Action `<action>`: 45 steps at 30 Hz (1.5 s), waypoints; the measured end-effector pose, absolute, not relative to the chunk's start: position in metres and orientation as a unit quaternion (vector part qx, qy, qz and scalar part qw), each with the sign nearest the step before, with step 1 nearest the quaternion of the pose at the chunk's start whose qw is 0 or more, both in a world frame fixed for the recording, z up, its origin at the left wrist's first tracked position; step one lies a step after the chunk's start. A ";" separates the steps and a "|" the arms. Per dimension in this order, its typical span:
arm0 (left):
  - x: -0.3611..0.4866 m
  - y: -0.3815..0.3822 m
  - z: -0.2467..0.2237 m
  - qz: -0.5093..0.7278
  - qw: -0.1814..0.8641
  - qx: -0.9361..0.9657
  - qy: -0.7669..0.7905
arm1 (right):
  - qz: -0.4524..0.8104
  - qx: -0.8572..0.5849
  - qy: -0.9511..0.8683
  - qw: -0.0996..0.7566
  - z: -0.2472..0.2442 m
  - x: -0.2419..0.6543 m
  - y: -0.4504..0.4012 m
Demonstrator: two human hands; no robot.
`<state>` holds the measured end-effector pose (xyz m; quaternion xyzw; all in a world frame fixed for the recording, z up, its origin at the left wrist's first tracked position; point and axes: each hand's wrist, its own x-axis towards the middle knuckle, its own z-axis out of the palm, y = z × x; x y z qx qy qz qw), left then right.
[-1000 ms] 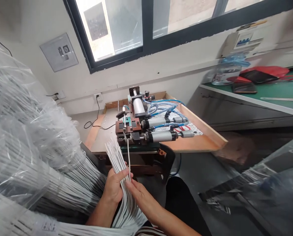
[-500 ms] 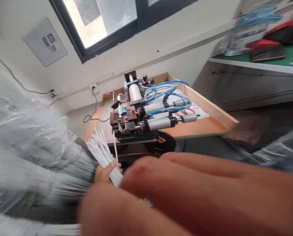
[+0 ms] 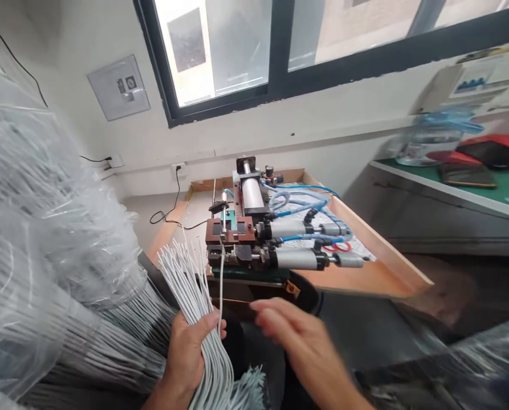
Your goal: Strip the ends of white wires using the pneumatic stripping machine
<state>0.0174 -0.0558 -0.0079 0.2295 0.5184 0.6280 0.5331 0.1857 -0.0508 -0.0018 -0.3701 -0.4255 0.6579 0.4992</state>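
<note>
My left hand (image 3: 190,347) is closed round a thick bundle of thin white-grey cables (image 3: 194,296), their ends fanned out at the top. A single cable (image 3: 221,279) stands apart from the bundle, running from near my left thumb up to the front of a pneumatic machine (image 3: 232,230) with a brown head and silver cylinders. Whether its tip is inside the machine is too small to tell. To the right of the bundle, below the machine, my right hand (image 3: 297,336) is in the air, slightly blurred. Its fingers stretch loosely leftward with nothing visible in them.
Plastic-wrapped cable bundles (image 3: 87,273) are piled at the left. The machine stands on a wooden tray-like bench (image 3: 391,267) with blue air hoses (image 3: 305,202) behind its cylinders. A green-topped table (image 3: 502,191) at the right bears a phone and bags.
My right hand has drawn back from close to the camera and now shows below the machine. The view has tilted, so the machine sits lower. My left hand keeps hold of the cables.
</note>
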 end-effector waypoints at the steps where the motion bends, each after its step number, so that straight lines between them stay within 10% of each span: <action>1: 0.017 -0.055 -0.009 0.629 0.527 0.243 0.517 | 0.647 -0.366 -0.443 0.501 -0.004 0.172 -0.038; 31: 0.000 0.009 -0.007 0.613 0.488 0.180 0.595 | 0.821 -0.258 -0.007 0.509 -0.020 0.103 0.050; 45: 0.003 -0.004 -0.015 0.611 0.462 0.246 0.594 | 0.782 -0.293 -0.201 0.512 -0.018 0.102 0.030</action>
